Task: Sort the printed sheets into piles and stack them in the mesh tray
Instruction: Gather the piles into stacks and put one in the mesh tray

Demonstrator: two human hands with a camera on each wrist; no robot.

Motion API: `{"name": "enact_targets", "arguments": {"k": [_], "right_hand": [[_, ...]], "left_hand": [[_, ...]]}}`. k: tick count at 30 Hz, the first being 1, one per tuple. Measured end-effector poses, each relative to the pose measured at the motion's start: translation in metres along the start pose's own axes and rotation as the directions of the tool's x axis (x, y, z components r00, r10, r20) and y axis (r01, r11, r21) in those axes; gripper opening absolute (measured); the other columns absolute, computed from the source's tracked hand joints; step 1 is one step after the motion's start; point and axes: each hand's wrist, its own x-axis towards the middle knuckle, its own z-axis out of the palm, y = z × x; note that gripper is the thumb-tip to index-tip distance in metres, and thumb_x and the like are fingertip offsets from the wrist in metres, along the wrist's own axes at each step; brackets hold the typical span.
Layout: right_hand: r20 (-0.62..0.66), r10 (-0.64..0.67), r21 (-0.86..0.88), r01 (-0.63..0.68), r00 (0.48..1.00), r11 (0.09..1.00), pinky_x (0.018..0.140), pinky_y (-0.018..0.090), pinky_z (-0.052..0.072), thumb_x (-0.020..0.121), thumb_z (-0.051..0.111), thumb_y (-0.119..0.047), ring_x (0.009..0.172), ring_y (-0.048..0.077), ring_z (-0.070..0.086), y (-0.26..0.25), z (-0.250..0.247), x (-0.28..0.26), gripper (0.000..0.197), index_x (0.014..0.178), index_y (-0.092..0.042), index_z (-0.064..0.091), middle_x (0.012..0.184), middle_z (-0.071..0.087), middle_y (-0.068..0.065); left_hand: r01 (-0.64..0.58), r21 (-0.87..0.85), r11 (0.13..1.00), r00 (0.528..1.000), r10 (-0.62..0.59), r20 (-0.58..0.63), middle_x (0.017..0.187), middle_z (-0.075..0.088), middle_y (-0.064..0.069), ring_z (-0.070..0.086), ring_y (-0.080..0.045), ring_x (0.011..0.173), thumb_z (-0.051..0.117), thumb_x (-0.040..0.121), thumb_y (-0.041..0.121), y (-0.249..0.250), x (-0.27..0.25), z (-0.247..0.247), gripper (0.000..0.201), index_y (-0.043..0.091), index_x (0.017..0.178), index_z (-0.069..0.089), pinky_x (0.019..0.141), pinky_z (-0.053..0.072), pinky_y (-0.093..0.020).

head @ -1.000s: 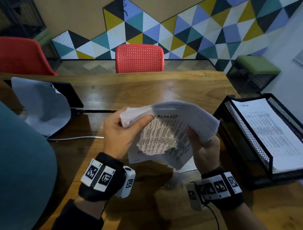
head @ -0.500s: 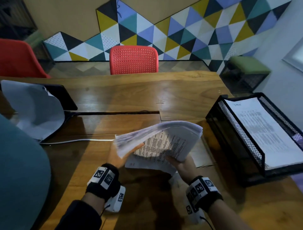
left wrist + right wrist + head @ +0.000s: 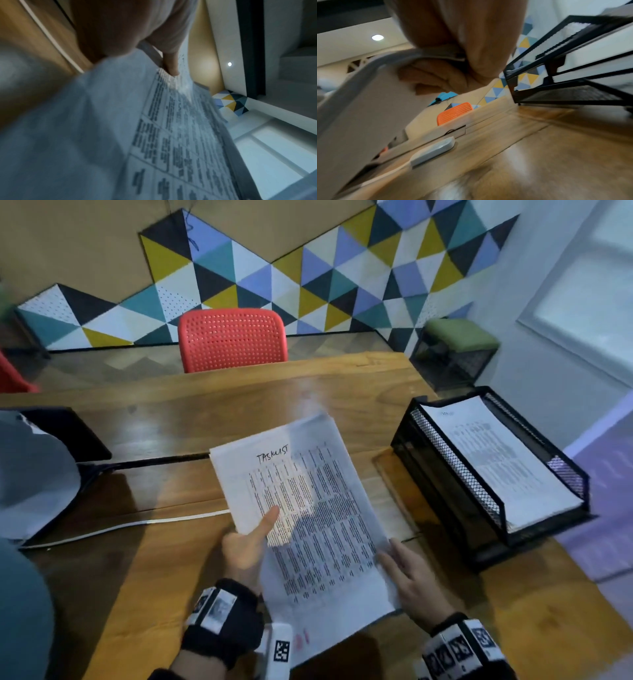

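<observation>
A stack of printed sheets (image 3: pixel 308 508) headed "TASKLIST" lies flat and face up, held above the wooden table (image 3: pixel 154 559). My left hand (image 3: pixel 250 546) grips its left edge, thumb pressed on top, as the left wrist view shows with the thumb on the sheets (image 3: pixel 171 135). My right hand (image 3: pixel 407 577) holds the lower right edge, thumb on top and fingers curled beneath the sheets (image 3: pixel 359 108). The black mesh tray (image 3: pixel 455 470) stands to the right with a pile of printed sheets (image 3: pixel 496 460) in its top tier.
A red chair (image 3: pixel 233 338) stands across the table. A dark device under a pale cloth (image 3: pixel 34 474) sits at the left, with a white cable (image 3: pixel 137 523) running from it. A small white box (image 3: pixel 433 151) lies on the table under the stack. A green stool (image 3: pixel 459 337) stands beyond the tray.
The stack was bent and fanned open between both hands; now it is flattened, face up, and turned lengthwise. Both hands have shifted to its near edges.
</observation>
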Motion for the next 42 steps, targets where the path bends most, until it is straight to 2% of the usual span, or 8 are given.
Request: {"name": "enact_targets", "arguments": {"k": [6, 14, 21, 25, 30, 36, 39, 42], "right_hand": [[-0.061, 0.094, 0.084, -0.089, 0.994, 0.993, 0.091, 0.05, 0.052, 0.089, 0.063, -0.041, 0.104, 0.029, 0.067, 0.02, -0.064, -0.036, 0.045, 0.121, -0.01, 0.063, 0.111, 0.071, 0.011], [-0.092, 0.222, -0.055, -0.228, 0.971, 0.972, 0.079, 0.044, 0.054, 0.083, 0.056, -0.039, 0.092, 0.024, 0.07, 0.059, -0.151, -0.063, 0.039, 0.107, -0.011, 0.065, 0.099, 0.075, 0.002], [0.031, 0.381, 0.025, -0.382, 0.924, 0.924, 0.093, 0.028, 0.051, 0.091, 0.056, -0.034, 0.112, 0.01, 0.062, 0.106, -0.247, -0.098, 0.045, 0.133, -0.024, 0.044, 0.126, 0.061, -0.007], [-0.216, 0.325, -0.027, -0.338, 0.921, 0.941, 0.056, 0.012, 0.047, 0.082, 0.056, -0.03, 0.071, 0.0, 0.068, 0.121, -0.294, -0.111, 0.033, 0.111, -0.015, 0.062, 0.094, 0.072, 0.001], [-0.474, 0.317, -0.136, -0.424, 0.822, 0.896, 0.063, 0.027, 0.044, 0.082, 0.055, -0.035, 0.077, 0.017, 0.064, 0.157, -0.342, -0.119, 0.027, 0.101, -0.018, 0.065, 0.097, 0.072, 0.007], [-0.592, 0.31, -0.163, -0.487, 0.744, 0.858, 0.081, 0.04, 0.052, 0.072, 0.056, -0.046, 0.092, 0.03, 0.065, 0.162, -0.391, -0.094, 0.05, 0.108, -0.013, 0.068, 0.101, 0.07, 0.015], [-0.68, 0.347, 0.034, -0.445, 0.646, 0.895, 0.065, 0.024, 0.05, 0.084, 0.066, -0.035, 0.077, 0.024, 0.062, 0.151, -0.396, -0.073, 0.029, 0.103, -0.012, 0.065, 0.096, 0.067, 0.015], [-0.607, 0.564, 0.398, -0.401, 0.56, 0.825, 0.058, 0.023, 0.052, 0.085, 0.069, -0.034, 0.071, 0.018, 0.065, 0.156, -0.381, -0.058, 0.033, 0.104, -0.008, 0.062, 0.091, 0.067, 0.012]], "left_hand": [[0.204, 0.213, 0.956, 0.892, -0.271, 0.361, 0.11, 0.075, -0.015, 0.072, -0.032, 0.101, 0.07, 0.087, 0.014, -0.048, -0.028, 0.029, 0.032, 0.001, 0.117, 0.067, 0.088, 0.058, -0.046], [-0.044, 0.425, 0.904, 0.921, -0.128, 0.369, 0.096, 0.078, -0.014, 0.076, -0.025, 0.082, 0.069, 0.09, 0.006, -0.113, -0.064, 0.11, 0.007, 0.005, 0.096, 0.073, 0.073, 0.062, -0.041], [0.014, 0.403, 0.915, 0.874, -0.207, 0.44, 0.1, 0.078, -0.01, 0.075, -0.03, 0.092, 0.071, 0.088, 0.016, -0.158, -0.097, 0.189, 0.024, 0.003, 0.108, 0.071, 0.081, 0.06, -0.046], [-0.011, 0.5, 0.866, 0.848, -0.257, 0.463, 0.102, 0.077, -0.002, 0.075, -0.016, 0.091, 0.068, 0.092, 0.022, -0.19, -0.112, 0.231, 0.02, 0.012, 0.109, 0.07, 0.074, 0.06, -0.028], [0.067, 0.722, 0.689, 0.76, -0.504, 0.41, 0.093, 0.069, -0.011, 0.067, -0.019, 0.065, 0.062, 0.097, 0.021, -0.216, -0.115, 0.275, 0.018, 0.008, 0.107, 0.056, 0.052, 0.052, -0.023], [-0.021, 0.831, 0.556, 0.914, -0.326, 0.242, 0.105, 0.069, -0.012, 0.07, -0.024, 0.071, 0.061, 0.096, 0.03, -0.214, -0.083, 0.305, 0.041, 0.006, 0.129, 0.051, 0.043, 0.043, -0.023], [-0.088, 0.871, 0.483, 0.948, -0.228, 0.222, 0.124, 0.063, -0.011, 0.073, -0.03, 0.083, 0.06, 0.097, 0.031, -0.209, -0.067, 0.321, 0.055, 0.009, 0.145, 0.042, 0.061, 0.054, -0.031], [-0.196, 0.936, 0.292, 0.955, -0.158, 0.249, 0.099, 0.075, -0.015, 0.072, -0.033, 0.084, 0.058, 0.096, 0.033, -0.211, -0.057, 0.329, 0.034, 0.01, 0.121, 0.062, 0.077, 0.059, -0.041]]}}
